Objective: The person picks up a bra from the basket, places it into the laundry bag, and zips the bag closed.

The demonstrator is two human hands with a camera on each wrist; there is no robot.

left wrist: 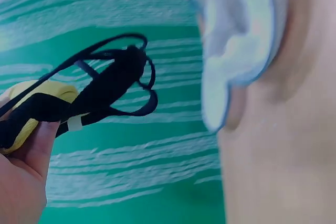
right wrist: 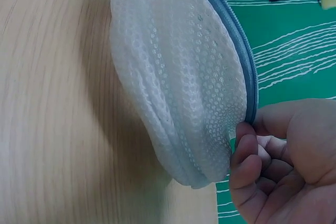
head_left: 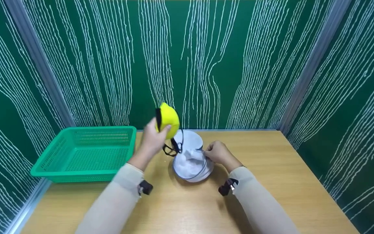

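My left hand (head_left: 152,139) grips a yellow bra (head_left: 170,119) with black straps, lifted above the table. The straps dangle from it, and in the left wrist view the black band (left wrist: 107,85) hangs free of the fingers. On the table in front of me, a white mesh laundry bag (head_left: 190,167) stands unzipped, its round lid (head_left: 191,139) folded back toward the wall. My right hand (head_left: 220,152) pinches the rim at the bag's right side, beside the grey zipper (right wrist: 247,56). White folds show inside the bag; whether they are lining or contents I cannot tell.
A green plastic basket (head_left: 131,156) with perforated sides sits at the left of the wooden table (head_left: 265,195). Green panels (head_left: 232,65) with white wavy lines enclose the table at the back and both sides, joined by grey metal posts (head_left: 313,65).
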